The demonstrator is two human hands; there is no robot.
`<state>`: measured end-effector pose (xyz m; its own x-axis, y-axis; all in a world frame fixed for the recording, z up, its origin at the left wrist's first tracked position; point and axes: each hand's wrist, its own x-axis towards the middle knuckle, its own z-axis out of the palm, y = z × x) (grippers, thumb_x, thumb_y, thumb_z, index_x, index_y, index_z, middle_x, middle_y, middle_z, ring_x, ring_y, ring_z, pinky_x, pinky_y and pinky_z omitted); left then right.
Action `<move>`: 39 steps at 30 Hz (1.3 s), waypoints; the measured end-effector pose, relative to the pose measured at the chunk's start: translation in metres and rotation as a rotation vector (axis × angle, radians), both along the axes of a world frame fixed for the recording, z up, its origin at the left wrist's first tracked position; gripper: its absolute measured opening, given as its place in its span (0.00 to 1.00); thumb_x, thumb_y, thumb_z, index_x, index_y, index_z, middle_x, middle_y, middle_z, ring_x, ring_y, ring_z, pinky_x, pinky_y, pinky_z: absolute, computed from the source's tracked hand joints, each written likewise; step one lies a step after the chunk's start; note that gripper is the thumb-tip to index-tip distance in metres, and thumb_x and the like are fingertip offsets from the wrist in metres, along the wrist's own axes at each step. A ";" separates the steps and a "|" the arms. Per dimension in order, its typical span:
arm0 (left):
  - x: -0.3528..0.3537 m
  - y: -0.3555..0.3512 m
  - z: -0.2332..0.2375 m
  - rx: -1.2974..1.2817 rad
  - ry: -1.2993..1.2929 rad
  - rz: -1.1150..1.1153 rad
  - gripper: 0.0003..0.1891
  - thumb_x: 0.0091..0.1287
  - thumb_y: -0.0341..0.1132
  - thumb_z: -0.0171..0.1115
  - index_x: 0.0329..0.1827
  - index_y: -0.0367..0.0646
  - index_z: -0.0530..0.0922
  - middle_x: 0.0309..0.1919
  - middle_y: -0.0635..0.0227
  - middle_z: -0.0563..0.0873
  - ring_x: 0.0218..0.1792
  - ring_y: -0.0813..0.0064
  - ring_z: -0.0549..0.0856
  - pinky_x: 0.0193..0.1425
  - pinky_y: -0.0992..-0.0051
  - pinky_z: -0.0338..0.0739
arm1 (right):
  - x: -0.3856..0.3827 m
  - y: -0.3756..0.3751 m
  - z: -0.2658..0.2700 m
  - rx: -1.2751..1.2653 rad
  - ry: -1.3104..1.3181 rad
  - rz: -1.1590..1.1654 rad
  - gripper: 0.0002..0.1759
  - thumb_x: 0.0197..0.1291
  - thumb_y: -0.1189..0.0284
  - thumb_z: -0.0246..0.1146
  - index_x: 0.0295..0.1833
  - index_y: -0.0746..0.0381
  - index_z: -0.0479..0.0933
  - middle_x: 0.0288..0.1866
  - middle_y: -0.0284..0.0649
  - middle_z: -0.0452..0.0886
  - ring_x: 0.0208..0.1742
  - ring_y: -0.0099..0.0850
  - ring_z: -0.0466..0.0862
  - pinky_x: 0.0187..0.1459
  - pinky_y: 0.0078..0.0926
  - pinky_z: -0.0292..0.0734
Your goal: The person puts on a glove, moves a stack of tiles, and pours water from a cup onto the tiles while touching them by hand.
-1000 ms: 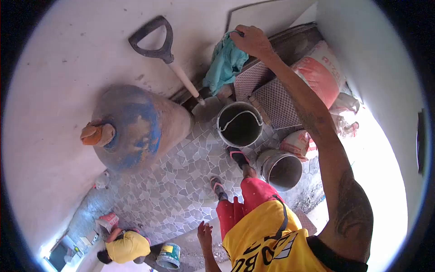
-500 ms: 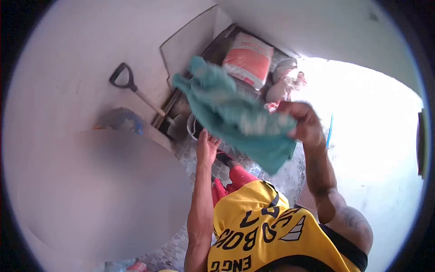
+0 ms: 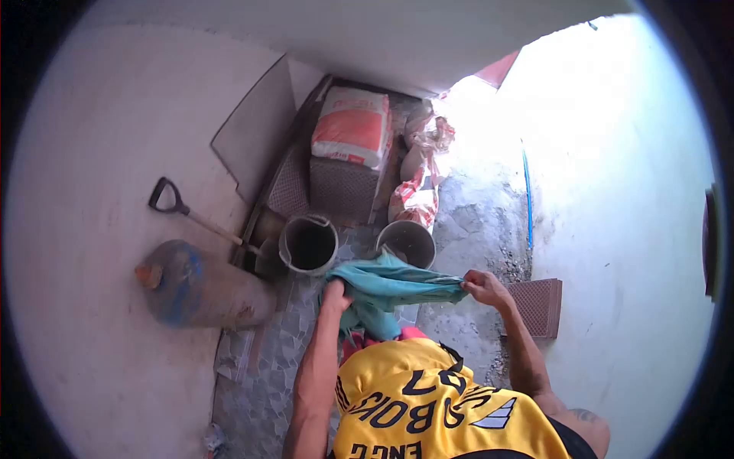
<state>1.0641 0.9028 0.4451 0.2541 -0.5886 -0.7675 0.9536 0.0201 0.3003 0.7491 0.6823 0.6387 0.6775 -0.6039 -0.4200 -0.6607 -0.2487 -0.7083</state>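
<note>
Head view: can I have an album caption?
Left hand and right hand hold a teal cloth, two buckets beyond.

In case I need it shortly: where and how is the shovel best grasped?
Probably by the black D-shaped handle atop the shovel, from above on the room side: the open loop stands highest, with the wall behind, while the lower end sits beside the left-hand bucket.

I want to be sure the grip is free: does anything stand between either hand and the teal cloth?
Nothing visible does: the left hand and right hand both hold the teal cloth directly. The left bucket and right bucket stand beyond it, not between.
</note>
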 end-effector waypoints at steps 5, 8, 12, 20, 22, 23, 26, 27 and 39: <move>-0.019 -0.012 0.009 0.287 -0.461 -0.458 0.11 0.74 0.39 0.52 0.49 0.43 0.77 0.38 0.66 0.83 0.39 0.69 0.83 0.37 0.65 0.84 | -0.073 -0.021 -0.024 -0.109 -0.161 -0.210 0.13 0.64 0.67 0.62 0.40 0.68 0.79 0.26 0.40 0.80 0.31 0.24 0.77 0.34 0.29 0.74; -0.007 -0.046 0.081 0.013 -0.393 -0.079 0.13 0.77 0.42 0.49 0.49 0.44 0.77 0.38 0.67 0.83 0.36 0.73 0.83 0.32 0.74 0.82 | -0.114 -0.025 0.000 -0.180 -0.124 -0.223 0.13 0.64 0.66 0.62 0.39 0.68 0.80 0.25 0.36 0.79 0.29 0.22 0.76 0.33 0.26 0.73; -0.042 -0.076 0.245 -0.469 -0.484 0.040 0.18 0.76 0.42 0.52 0.58 0.38 0.75 0.55 0.60 0.83 0.55 0.63 0.82 0.60 0.57 0.76 | -0.173 -0.026 0.050 0.017 -0.334 -0.235 0.15 0.64 0.63 0.64 0.37 0.67 0.81 0.27 0.34 0.80 0.30 0.21 0.76 0.35 0.24 0.74; -0.226 -0.109 0.384 -0.733 -0.667 -0.206 0.14 0.71 0.33 0.55 0.57 0.38 0.76 0.56 0.57 0.82 0.55 0.62 0.81 0.61 0.62 0.77 | -0.189 -0.026 0.023 0.240 -0.468 -0.447 0.27 0.68 0.49 0.58 0.51 0.65 0.80 0.39 0.40 0.85 0.41 0.30 0.84 0.44 0.28 0.79; -0.255 -0.129 0.356 -0.736 -0.724 -0.360 0.14 0.70 0.33 0.55 0.57 0.39 0.76 0.55 0.57 0.82 0.55 0.63 0.81 0.60 0.63 0.77 | -0.149 -0.018 -0.023 0.107 -0.443 -0.368 0.32 0.69 0.47 0.55 0.53 0.69 0.78 0.45 0.51 0.84 0.47 0.40 0.84 0.50 0.35 0.77; -0.268 -0.139 0.343 -0.741 -0.744 -0.429 0.15 0.70 0.33 0.56 0.56 0.39 0.76 0.55 0.57 0.82 0.54 0.63 0.81 0.60 0.63 0.76 | -0.136 -0.012 -0.041 -0.016 -0.431 -0.294 0.35 0.69 0.46 0.53 0.53 0.71 0.77 0.49 0.58 0.83 0.51 0.45 0.83 0.54 0.38 0.75; -0.296 -0.160 0.316 -0.756 -0.793 -0.606 0.15 0.69 0.33 0.56 0.56 0.39 0.76 0.54 0.58 0.81 0.54 0.64 0.81 0.59 0.65 0.76 | -0.126 -0.003 -0.043 -0.102 -0.269 -0.463 0.35 0.69 0.45 0.51 0.54 0.70 0.78 0.53 0.64 0.78 0.57 0.56 0.78 0.58 0.43 0.72; -0.303 -0.167 0.310 -0.775 -0.804 -0.645 0.15 0.68 0.33 0.56 0.56 0.39 0.76 0.54 0.58 0.81 0.53 0.64 0.81 0.59 0.65 0.76 | -0.136 -0.011 -0.043 -0.138 -0.286 -0.467 0.34 0.69 0.45 0.51 0.54 0.69 0.78 0.52 0.64 0.78 0.56 0.56 0.78 0.59 0.44 0.72; -0.315 -0.244 0.348 -1.019 -1.103 -0.929 0.16 0.64 0.32 0.58 0.55 0.39 0.76 0.51 0.60 0.81 0.50 0.67 0.81 0.56 0.70 0.76 | -0.269 -0.039 0.144 -0.629 -0.686 -0.945 0.27 0.69 0.56 0.60 0.59 0.70 0.74 0.51 0.51 0.81 0.53 0.39 0.84 0.52 0.31 0.78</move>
